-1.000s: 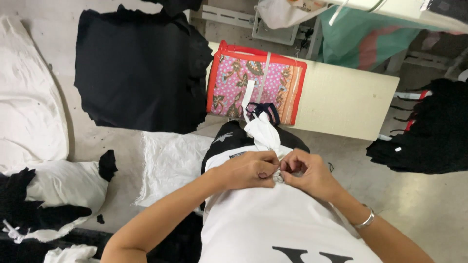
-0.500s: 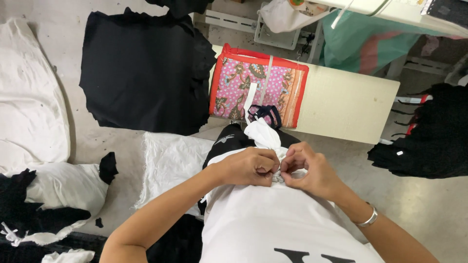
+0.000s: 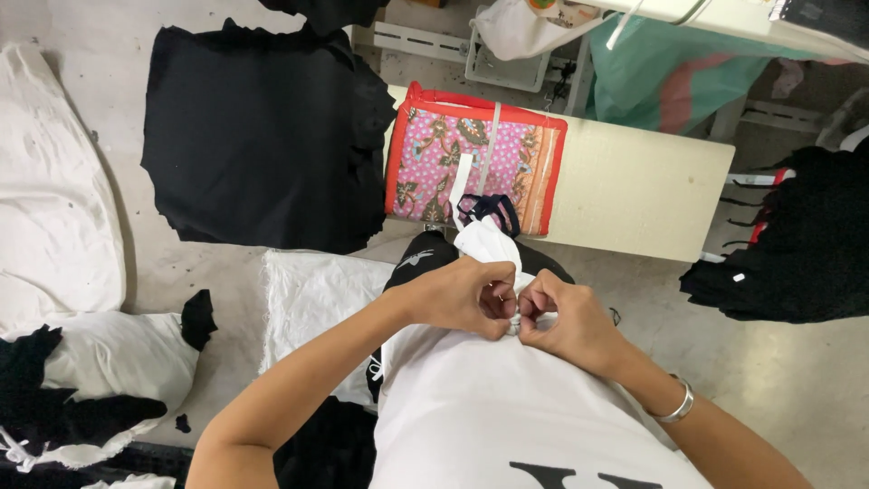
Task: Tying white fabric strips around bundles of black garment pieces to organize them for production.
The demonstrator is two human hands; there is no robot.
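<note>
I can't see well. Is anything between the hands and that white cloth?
Nothing visible. The left hand and the right hand both pinch the bunched white cloth directly, and the fingers touch it.

We see a concrete floor (image 3: pixel 797 371) carrying piles of cut fabric: a black stack (image 3: pixel 262 136), white stacks (image 3: pixel 54 208) and (image 3: pixel 317 299), and black garments (image 3: pixel 797 244). A pale low bench (image 3: pixel 634 195) bears a floral, red-trimmed cushion (image 3: pixel 434 154).
</note>
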